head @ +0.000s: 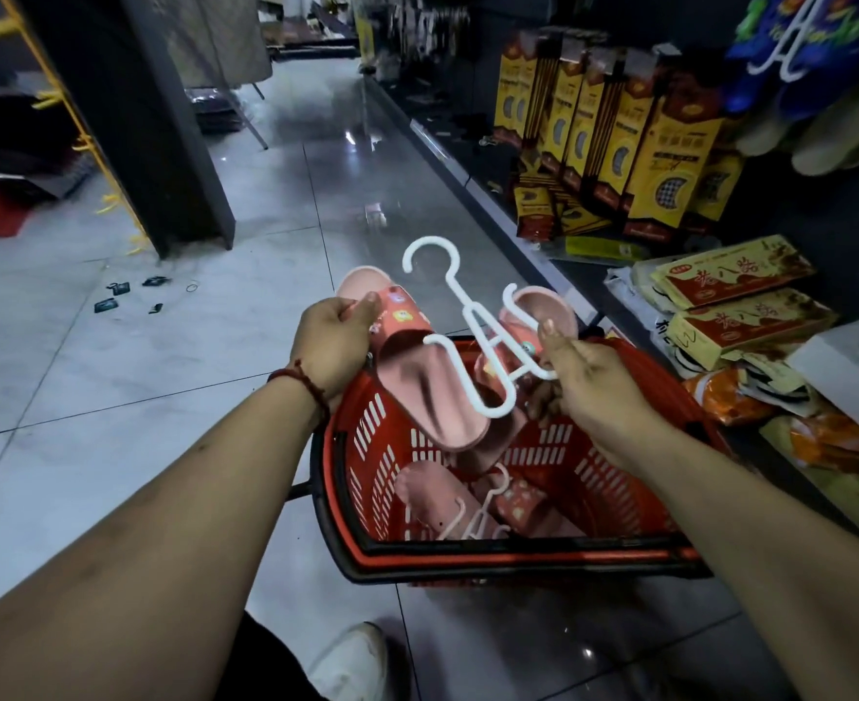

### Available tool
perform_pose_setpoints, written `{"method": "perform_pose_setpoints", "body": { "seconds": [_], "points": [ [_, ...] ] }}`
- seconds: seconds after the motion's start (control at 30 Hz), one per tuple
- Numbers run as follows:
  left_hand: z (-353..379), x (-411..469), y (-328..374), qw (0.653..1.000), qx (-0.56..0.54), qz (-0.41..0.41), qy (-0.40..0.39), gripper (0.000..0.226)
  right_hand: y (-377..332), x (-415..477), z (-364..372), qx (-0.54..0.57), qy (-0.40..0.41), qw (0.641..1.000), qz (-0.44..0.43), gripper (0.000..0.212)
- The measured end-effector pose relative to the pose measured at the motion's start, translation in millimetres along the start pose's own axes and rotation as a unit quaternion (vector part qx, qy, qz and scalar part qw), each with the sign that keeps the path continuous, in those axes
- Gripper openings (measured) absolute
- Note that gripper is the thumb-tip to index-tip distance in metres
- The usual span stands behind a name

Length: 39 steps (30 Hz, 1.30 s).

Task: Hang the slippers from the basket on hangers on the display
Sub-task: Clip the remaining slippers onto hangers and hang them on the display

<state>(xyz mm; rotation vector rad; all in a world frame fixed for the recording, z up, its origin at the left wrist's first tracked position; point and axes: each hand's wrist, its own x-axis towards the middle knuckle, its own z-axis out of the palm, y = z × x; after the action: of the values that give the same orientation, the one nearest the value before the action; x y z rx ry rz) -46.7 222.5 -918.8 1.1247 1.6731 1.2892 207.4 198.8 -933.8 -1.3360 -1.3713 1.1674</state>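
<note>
My left hand (333, 346) grips a pink slipper (427, 392) by its patterned strap, above the red basket (614, 493). One arm of a white plastic hanger (472, 336) sits inside that slipper. My right hand (589, 387) pinches the hanger's other arm, with a second pink slipper (543, 308) right behind it; how that slipper is held is hidden. Inside the basket lie more pink slippers (432, 493) and another white hanger (472, 518).
A shelf on the right carries yellow insole packs (660, 144) and flat boxed packs (735, 296). Blue slippers hang on a white hanger (791, 58) at the top right. A dark pillar (154, 144) stands at left on a glossy tile floor. My white shoe (351, 665) is below the basket.
</note>
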Motion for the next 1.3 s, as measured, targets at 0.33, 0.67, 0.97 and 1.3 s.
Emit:
{"method": "perform_pose_setpoints", "body": {
  "seconds": [0.33, 0.67, 0.97, 1.3],
  "points": [
    [16, -21, 16, 0.994, -0.061, 0.004, -0.091, 0.023, 2, -2, 9, -0.061, 0.073, 0.994, -0.055, 0.053],
    [44, -49, 21, 0.967, 0.146, 0.005, -0.206, 0.048, 6, 6, 4, -0.03, 0.181, 0.981, -0.06, 0.06],
    [45, -47, 15, 0.959, -0.116, -0.141, -0.217, 0.027, -2, 2, 4, -0.138, 0.084, 0.98, -0.118, 0.056],
    [22, -36, 6, 0.971, 0.127, 0.019, -0.203, 0.034, -9, 16, -32, -0.096, 0.155, 0.982, 0.042, 0.012]
  ]
}}
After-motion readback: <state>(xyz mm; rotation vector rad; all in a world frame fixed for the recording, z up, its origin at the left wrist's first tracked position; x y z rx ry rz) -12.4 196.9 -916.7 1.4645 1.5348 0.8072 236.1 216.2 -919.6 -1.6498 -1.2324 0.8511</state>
